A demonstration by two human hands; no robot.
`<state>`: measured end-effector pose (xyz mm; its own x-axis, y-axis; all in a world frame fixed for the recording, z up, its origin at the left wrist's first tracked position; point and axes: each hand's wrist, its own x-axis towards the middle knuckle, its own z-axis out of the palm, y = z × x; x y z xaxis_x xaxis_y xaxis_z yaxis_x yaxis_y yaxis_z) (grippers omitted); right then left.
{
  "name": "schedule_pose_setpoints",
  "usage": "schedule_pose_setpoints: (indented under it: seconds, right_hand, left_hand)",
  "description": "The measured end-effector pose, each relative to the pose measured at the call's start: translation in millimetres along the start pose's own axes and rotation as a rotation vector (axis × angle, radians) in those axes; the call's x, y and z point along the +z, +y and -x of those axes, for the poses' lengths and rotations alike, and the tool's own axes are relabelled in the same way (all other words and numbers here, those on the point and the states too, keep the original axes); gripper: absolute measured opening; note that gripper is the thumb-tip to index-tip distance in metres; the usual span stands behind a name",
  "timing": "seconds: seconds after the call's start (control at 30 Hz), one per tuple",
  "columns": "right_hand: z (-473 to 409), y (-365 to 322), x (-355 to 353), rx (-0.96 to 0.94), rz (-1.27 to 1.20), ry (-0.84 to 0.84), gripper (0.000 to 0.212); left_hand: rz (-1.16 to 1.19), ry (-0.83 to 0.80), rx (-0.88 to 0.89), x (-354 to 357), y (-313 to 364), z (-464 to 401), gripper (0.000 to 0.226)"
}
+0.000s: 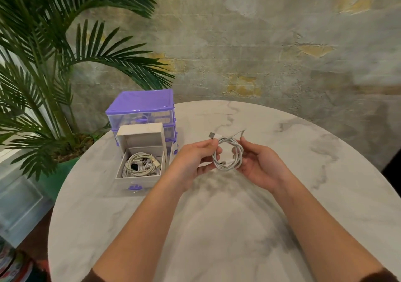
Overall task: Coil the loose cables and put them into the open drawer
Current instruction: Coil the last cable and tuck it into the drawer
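A white cable (pixel 226 154) is wound into a small coil and held above the marble table (pixel 217 227) between both hands. My left hand (pixel 193 160) pinches the coil's left side near the USB plug (pixel 213 135), which sticks up. My right hand (pixel 258 164) grips the coil's right side, where a short loose end pokes upward. To the left, the white open drawer (pixel 138 178) is pulled out and holds several coiled white cables (pixel 141 164).
A purple and clear drawer unit (pixel 141 110) stands behind the open drawer at the table's far left. A palm plant (pixel 43 75) in a green pot rises beyond the table's left edge. A clear bin (pixel 19 205) sits on the floor at left.
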<state>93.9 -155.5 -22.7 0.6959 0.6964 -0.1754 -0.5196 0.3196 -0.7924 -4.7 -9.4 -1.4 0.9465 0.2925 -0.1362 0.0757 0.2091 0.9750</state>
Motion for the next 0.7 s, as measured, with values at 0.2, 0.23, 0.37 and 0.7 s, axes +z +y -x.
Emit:
schedule_pose_setpoints:
  seconds: [0.2,0.23,0.37,0.7]
  right_hand:
    - [3,0,3,0.077,0.150,-0.085,0.040]
    - [3,0,4,0.071,0.157,-0.097,0.042]
    - [6,-1,7,0.011,0.244,-0.159,0.048]
    - [8,9,19,-0.100,0.543,-0.074,0.055]
  left_hand:
    - [-0.004,0.090,0.106,0,1,1,0.017]
    - [0.001,0.107,0.119,0,2,1,0.017]
    - [-0.003,0.141,0.170,-1,2,0,0.016]
    - [0.002,0.202,0.196,-3,4,1,0.019]
